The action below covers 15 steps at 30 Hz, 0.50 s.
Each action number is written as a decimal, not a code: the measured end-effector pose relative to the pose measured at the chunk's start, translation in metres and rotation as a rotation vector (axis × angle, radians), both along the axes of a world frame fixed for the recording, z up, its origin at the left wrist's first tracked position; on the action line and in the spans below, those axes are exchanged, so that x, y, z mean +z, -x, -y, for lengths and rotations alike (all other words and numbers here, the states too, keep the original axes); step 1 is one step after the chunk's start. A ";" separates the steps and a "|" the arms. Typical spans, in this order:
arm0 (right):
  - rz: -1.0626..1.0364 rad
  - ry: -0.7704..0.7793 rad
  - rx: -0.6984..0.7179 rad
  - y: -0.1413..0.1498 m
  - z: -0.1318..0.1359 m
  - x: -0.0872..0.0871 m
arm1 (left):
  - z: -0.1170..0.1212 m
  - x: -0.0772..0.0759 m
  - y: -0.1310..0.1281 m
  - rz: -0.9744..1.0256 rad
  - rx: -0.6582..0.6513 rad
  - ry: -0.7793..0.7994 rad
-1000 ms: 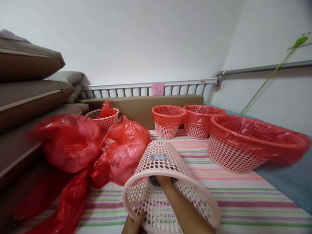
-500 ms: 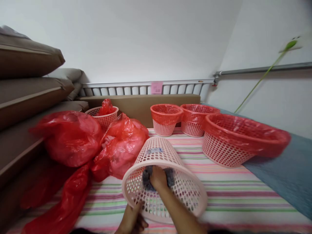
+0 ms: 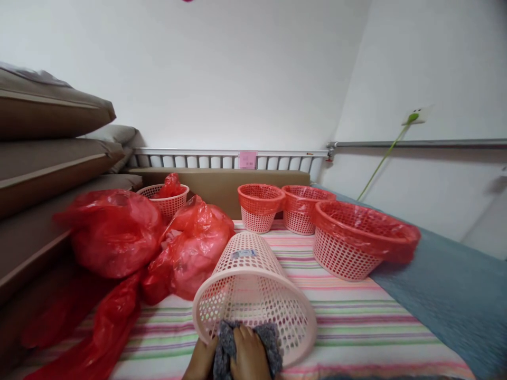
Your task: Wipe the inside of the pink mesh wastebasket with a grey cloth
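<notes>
The right hand (image 3: 249, 354) presses a fuzzy grey cloth (image 3: 273, 338) at the lower rim of a tapered, perforated pink plastic basket (image 3: 253, 285), lying on its side across striped fabric (image 3: 348, 327); the left hand (image 3: 201, 359) grips that rim, and glossy, crinkled red bags (image 3: 198, 243) bulge just beside it.

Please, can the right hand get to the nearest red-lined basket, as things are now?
Probably yes. The right hand holds a grey cloth at the tipped basket; past its rim, only striped sheet seems to separate it from the red-lined basket.
</notes>
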State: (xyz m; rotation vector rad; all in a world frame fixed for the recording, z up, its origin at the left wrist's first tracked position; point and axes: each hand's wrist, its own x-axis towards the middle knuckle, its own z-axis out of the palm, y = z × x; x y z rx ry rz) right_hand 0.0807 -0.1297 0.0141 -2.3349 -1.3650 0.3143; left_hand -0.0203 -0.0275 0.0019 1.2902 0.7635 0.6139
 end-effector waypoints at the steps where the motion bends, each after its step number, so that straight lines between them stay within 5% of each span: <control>1: 0.013 0.001 0.000 0.000 -0.002 0.000 | 0.000 0.001 0.000 0.006 0.002 -0.011; 8: 0.138 -0.061 -0.052 -0.016 -0.028 -0.010 | 0.001 0.006 -0.003 0.053 -0.063 -0.082; 15: 0.241 -0.158 -0.085 -0.057 -0.070 -0.010 | 0.007 -0.004 -0.004 -0.268 -0.168 0.140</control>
